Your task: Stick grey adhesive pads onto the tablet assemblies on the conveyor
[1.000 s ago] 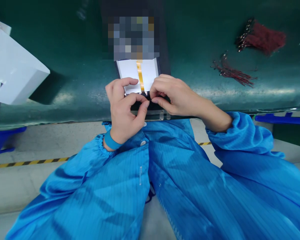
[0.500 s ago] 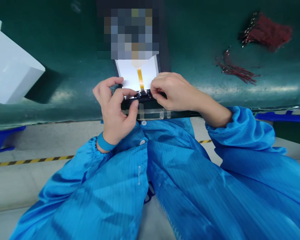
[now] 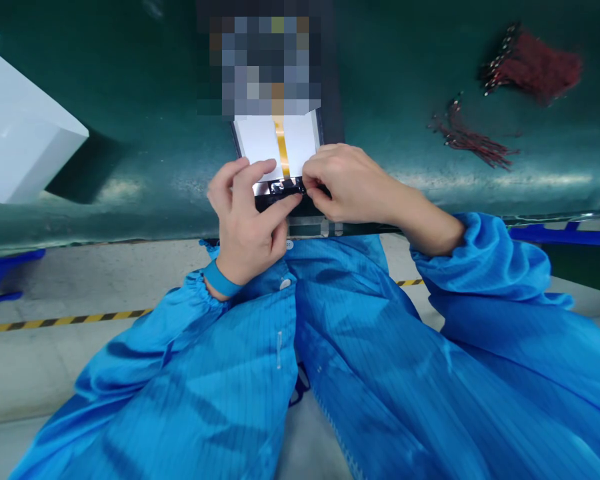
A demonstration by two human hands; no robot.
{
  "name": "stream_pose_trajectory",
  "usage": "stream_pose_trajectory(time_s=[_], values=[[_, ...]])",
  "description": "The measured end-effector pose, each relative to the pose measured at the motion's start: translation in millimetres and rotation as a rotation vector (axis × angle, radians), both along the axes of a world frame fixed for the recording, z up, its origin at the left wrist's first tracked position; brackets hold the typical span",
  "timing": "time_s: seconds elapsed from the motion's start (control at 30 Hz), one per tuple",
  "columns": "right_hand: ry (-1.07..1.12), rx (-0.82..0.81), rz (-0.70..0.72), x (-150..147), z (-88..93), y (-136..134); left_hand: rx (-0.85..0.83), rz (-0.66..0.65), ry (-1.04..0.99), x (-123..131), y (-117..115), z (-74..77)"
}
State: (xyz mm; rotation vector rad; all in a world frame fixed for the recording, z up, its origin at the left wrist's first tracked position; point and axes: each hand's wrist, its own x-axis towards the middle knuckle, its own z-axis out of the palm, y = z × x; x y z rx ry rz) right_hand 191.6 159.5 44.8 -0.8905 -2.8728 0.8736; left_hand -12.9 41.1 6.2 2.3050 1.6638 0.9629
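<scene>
A dark green worktop (image 3: 145, 180) spans the view, its surface glossy under the light. Below lies a grey floor (image 3: 75, 280) with yellow-and-black hazard tape (image 3: 73, 321).

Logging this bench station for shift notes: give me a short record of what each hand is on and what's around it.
left hand: fingers on the white flat panel, thumb against the dark end strip
right hand: fingertips pinching the dark end strip
panel detail: amber strip running lengthwise
surface: green bench mat
nearby: red wire bundles to the right, white block to the left
worn: blue smock, blue wrist strap on the left wrist
</scene>
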Motion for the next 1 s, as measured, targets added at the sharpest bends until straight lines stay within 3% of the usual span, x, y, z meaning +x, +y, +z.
stream_pose_trajectory(time_s=[0.17,0.27,0.5,0.63,0.83,1.0], values=[[-0.032,0.001,0.005,-1.0,0.8,0.0,-0.194,0.06,-0.066,7.9,3.8,-5.5],[-0.042,0.006,-0.001,-1.4,2.2,-0.1,-0.223,0.061,-0.102,13.3,5.7,-5.4],[-0.028,0.071,-0.07,6.4,8.6,10.3,-0.236,0.087,-0.211,27.4,8.4,-2.2],[-0.004,0.082,-0.108,13.4,5.3,17.3,-0.227,0.061,-0.254,23.0,2.5,-8.2],[0.083,0.066,-0.147,18.6,-6.6,15.7,0.048,0.027,-0.094,-1.0,-10.9,-17.6],[0.078,0.063,-0.152,19.7,-9.5,13.9,-0.132,0.06,-0.157,0.7,-1.0,-15.3]])
